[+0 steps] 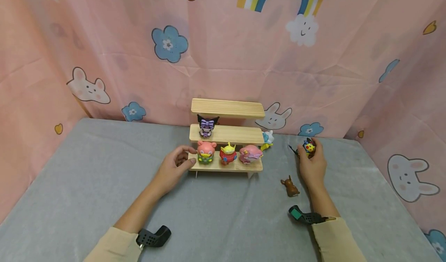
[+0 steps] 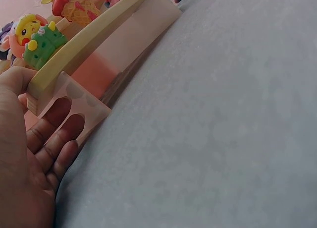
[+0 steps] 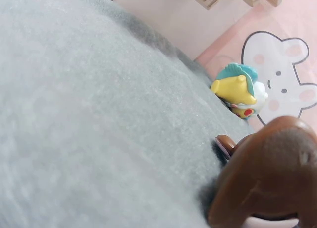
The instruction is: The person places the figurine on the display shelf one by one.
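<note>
My left hand (image 1: 174, 163) holds the left end of a three-tier wooden display shelf (image 1: 223, 167) at its lowest board. In the left wrist view, several fingers (image 2: 57, 116) lie by the clear side panel (image 2: 89, 101) under that board. On the lowest tier stand a pink-and-green figurine (image 1: 206, 152), a red-and-yellow figurine (image 1: 228, 154) and a pink figurine (image 1: 251, 154). A black-and-purple figurine (image 1: 207, 126) is on the middle tier. Over at the right, my right hand (image 1: 313, 165) grips a small yellow figurine with dark parts (image 1: 309, 146); the right wrist view does not include this hand.
A brown figurine (image 1: 290, 187) is on the grey cloth between the shelf and my right forearm. Beside the shelf's right end, near the backdrop, lies a yellow, teal and white figurine (image 3: 237, 91). A pink patterned curtain (image 1: 223, 60) borders the table at the back and sides.
</note>
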`<state>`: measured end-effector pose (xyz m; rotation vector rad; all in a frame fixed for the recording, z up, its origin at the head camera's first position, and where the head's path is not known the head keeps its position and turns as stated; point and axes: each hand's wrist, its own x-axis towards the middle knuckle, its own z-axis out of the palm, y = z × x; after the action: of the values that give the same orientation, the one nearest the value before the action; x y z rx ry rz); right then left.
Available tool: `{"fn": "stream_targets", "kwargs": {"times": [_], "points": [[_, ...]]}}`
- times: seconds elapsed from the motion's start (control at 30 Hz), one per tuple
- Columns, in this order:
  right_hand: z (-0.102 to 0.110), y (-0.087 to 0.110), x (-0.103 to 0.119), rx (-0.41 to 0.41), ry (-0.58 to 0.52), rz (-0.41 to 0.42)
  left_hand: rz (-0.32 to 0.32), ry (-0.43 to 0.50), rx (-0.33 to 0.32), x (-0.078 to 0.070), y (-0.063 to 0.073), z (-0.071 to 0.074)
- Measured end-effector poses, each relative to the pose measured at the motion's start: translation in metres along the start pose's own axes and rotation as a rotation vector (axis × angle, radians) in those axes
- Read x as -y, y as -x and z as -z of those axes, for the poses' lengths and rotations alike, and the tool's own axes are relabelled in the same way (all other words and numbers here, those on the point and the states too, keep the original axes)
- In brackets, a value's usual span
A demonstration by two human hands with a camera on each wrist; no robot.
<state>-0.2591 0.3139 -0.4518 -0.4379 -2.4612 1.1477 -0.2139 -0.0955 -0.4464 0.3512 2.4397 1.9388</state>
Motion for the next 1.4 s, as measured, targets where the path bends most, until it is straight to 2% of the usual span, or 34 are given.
{"fn": "stream_targets", "kwargs": {"times": [0.47,0.73,1.4], "points": [[-0.0006,-0.0004,-0.0021,0.005,0.012,-0.014,-0.004,0.009,0.002,-0.0015,0.0006,0.0003],[-0.0011,0.0013,-0.0046,-0.04,-0.007,0.066,-0.025,0.016,-0.002,0.0014,-0.0003,0.0001],[-0.0011,0.0019,-0.0041,-0.034,-0.012,0.063,-0.028,0.014,0.006,0.0007,-0.0002,0.0008]]}}
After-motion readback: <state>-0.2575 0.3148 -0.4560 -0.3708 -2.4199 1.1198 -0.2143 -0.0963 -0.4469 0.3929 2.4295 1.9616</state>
